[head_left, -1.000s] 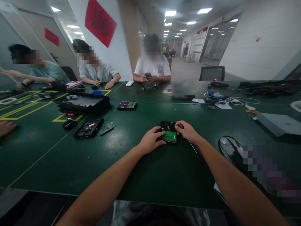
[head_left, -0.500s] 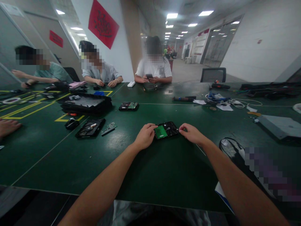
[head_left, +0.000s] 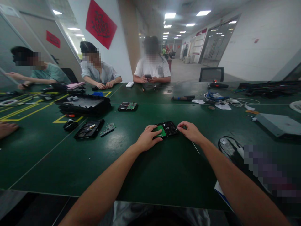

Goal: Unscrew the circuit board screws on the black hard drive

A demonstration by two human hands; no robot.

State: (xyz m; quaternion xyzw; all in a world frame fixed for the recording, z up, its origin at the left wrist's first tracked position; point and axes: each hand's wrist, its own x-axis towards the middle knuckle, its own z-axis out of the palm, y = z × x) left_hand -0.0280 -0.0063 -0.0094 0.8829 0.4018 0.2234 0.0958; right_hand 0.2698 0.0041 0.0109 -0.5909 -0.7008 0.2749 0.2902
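A black hard drive (head_left: 170,128) with a green circuit board lies on the green table in front of me. My left hand (head_left: 148,138) grips its left end, fingers over the board and thumb at the near edge. At the drive's right edge, my right hand (head_left: 189,131) is closed in a pinch; what is between the fingertips is too small to make out. A thin pale rod-like thing (head_left: 196,147) shows below my right hand, and I cannot tell whether the hand holds it.
Left lie a loose circuit board (head_left: 108,129), a black casing part (head_left: 89,129) and a black tray (head_left: 84,103). Another drive (head_left: 127,106) lies further back. Right are a grey metal box (head_left: 279,125), a black cable (head_left: 225,147) and tangled wires (head_left: 215,96). Several people sit opposite.
My left hand has slid further over the drive, its fingers now spread across the green board and the thumb out. My right hand stays pinched at the right edge. The view has shifted slightly.
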